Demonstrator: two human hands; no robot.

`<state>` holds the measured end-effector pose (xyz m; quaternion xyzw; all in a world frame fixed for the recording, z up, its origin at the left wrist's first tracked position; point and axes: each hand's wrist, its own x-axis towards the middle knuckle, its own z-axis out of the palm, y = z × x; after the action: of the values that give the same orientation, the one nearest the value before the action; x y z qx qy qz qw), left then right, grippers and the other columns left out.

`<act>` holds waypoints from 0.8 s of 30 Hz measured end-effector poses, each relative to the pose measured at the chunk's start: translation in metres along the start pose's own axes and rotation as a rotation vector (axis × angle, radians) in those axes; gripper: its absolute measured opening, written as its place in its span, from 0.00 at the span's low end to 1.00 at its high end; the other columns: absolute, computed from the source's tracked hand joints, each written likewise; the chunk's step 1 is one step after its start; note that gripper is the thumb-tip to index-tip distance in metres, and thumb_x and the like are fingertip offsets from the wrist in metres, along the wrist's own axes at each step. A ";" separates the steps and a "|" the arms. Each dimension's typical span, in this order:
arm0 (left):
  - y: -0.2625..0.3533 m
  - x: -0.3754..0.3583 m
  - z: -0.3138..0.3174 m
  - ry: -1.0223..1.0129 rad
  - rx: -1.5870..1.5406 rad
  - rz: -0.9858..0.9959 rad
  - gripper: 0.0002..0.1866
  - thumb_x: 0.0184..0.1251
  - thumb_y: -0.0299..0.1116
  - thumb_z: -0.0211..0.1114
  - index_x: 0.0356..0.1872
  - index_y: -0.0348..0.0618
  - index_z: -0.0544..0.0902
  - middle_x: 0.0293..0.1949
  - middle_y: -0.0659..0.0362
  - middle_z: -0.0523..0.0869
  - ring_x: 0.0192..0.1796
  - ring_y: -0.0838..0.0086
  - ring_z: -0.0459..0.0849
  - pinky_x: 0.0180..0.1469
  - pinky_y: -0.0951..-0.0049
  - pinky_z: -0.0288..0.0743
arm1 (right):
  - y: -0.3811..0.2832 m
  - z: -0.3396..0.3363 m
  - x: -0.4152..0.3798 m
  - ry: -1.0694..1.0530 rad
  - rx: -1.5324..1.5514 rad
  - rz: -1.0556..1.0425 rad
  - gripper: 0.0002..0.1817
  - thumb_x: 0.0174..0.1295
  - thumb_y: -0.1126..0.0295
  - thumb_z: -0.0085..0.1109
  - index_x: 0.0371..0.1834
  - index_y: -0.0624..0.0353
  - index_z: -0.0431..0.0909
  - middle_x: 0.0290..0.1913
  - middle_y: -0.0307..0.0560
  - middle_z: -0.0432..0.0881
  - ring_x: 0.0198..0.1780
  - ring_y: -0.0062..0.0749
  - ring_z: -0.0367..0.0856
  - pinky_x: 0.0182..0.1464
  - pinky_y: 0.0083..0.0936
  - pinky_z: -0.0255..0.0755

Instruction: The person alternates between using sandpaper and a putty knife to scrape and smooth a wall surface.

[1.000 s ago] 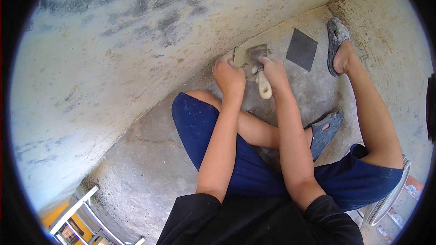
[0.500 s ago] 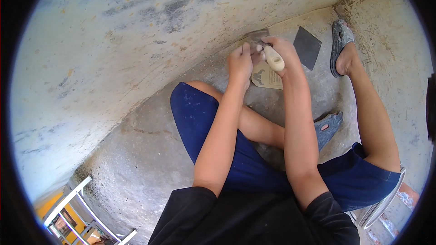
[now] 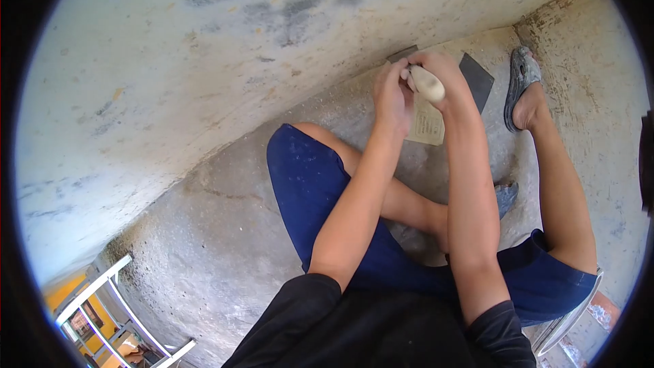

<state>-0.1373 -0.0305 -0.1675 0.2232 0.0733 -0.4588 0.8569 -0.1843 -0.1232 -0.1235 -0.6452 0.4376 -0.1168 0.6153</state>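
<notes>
In my right hand is a tool with a pale, rounded handle, its end pointing back toward me. My left hand touches the front of the tool beside the right fingers; the fingers are bent, and what they hold there is hidden. Under the hands lies a tan printed sheet on the concrete floor. A dark grey square sheet lies to the right of my right hand, partly behind the wrist. Another dark piece shows beyond the fingers, against the wall base.
A stained wall rises along the left and front, meeting another wall at the right corner. My legs are bent on the floor, with grey clogs on the feet. A white metal ladder-like frame stands at the lower left.
Both hands and the tool have shifted right in view as the camera moved. My left hand is now closer against the right, and less of the tan sheet shows.
</notes>
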 end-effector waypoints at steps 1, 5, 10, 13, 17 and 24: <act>0.001 -0.005 0.005 -0.004 0.014 0.018 0.04 0.77 0.29 0.62 0.37 0.46 0.80 0.34 0.66 0.82 0.42 0.79 0.83 0.48 0.75 0.77 | -0.002 0.000 -0.005 0.016 -0.291 -0.171 0.10 0.66 0.77 0.55 0.35 0.73 0.86 0.30 0.54 0.86 0.28 0.36 0.86 0.29 0.35 0.78; -0.014 0.010 -0.025 -0.080 -0.044 0.077 0.05 0.76 0.29 0.62 0.36 0.46 0.80 0.36 0.65 0.83 0.42 0.79 0.83 0.50 0.75 0.77 | 0.011 0.004 0.006 -0.064 0.187 0.125 0.10 0.66 0.77 0.55 0.35 0.72 0.85 0.31 0.53 0.86 0.29 0.37 0.86 0.31 0.35 0.78; -0.008 0.000 -0.017 -0.033 -0.017 0.114 0.08 0.75 0.28 0.62 0.31 0.46 0.80 0.35 0.65 0.82 0.40 0.78 0.81 0.48 0.72 0.76 | 0.007 0.013 -0.006 -0.002 -0.043 -0.032 0.11 0.67 0.77 0.54 0.34 0.72 0.85 0.31 0.52 0.86 0.29 0.36 0.84 0.31 0.35 0.76; -0.001 -0.013 0.004 -0.038 -0.002 0.115 0.08 0.75 0.27 0.62 0.31 0.45 0.80 0.33 0.65 0.81 0.39 0.78 0.80 0.47 0.73 0.74 | 0.000 0.011 -0.018 0.039 -0.076 -0.131 0.10 0.66 0.75 0.56 0.34 0.72 0.85 0.31 0.52 0.86 0.30 0.34 0.84 0.30 0.33 0.75; -0.006 0.001 -0.013 -0.077 0.037 0.151 0.09 0.73 0.26 0.62 0.29 0.45 0.79 0.29 0.64 0.80 0.37 0.78 0.79 0.44 0.73 0.72 | 0.004 0.004 -0.008 -0.059 -0.112 -0.067 0.11 0.66 0.75 0.57 0.34 0.73 0.86 0.32 0.52 0.86 0.32 0.31 0.85 0.31 0.32 0.75; -0.008 -0.010 -0.011 -0.078 0.085 0.181 0.10 0.72 0.24 0.62 0.28 0.46 0.78 0.28 0.64 0.79 0.33 0.79 0.79 0.37 0.74 0.72 | 0.005 0.002 -0.006 -0.014 -0.173 -0.073 0.11 0.65 0.76 0.59 0.37 0.75 0.87 0.32 0.53 0.88 0.31 0.32 0.86 0.33 0.33 0.76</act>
<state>-0.1485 -0.0220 -0.1764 0.2469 -0.0003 -0.3908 0.8867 -0.1890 -0.1168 -0.1258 -0.7122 0.4180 -0.0960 0.5557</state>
